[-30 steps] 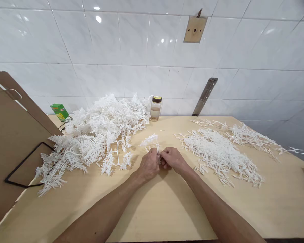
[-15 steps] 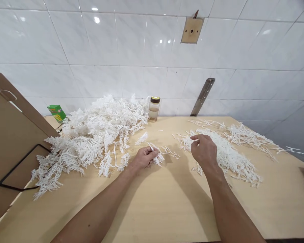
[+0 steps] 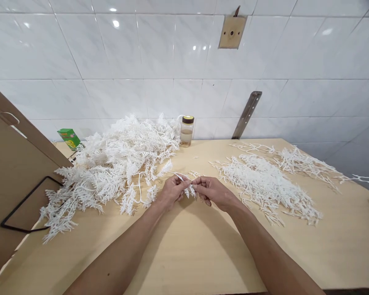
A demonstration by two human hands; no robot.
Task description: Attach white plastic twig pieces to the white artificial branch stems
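Between my two hands, above the middle of the table, is a white artificial foliage branch [image 3: 189, 191] with feathery leaves. My left hand [image 3: 173, 190] pinches its stem between thumb and fingers. My right hand [image 3: 213, 191] has thumb and forefinger closed on the same branch, the fingertips almost meeting those of the left. To the left lies a big heap of leafy white foliage [image 3: 119, 151]. A flatter pile of white leafy sprigs [image 3: 267, 184] is to the right of my right hand. Behind that pile, bare white stems [image 3: 310, 164] are spread out.
A capped bottle of liquid [image 3: 186, 133] stands at the back, near the tiled wall. A green box [image 3: 69, 138] sits at the back left. At the left edge are a cardboard panel [image 3: 18, 164] and a black wire frame [image 3: 21, 203]. A metal bracket [image 3: 247, 114] leans on the wall.
My right hand has moved left from over the right-hand pile to the branch and closed on it. My left hand keeps its hold in about the same place.
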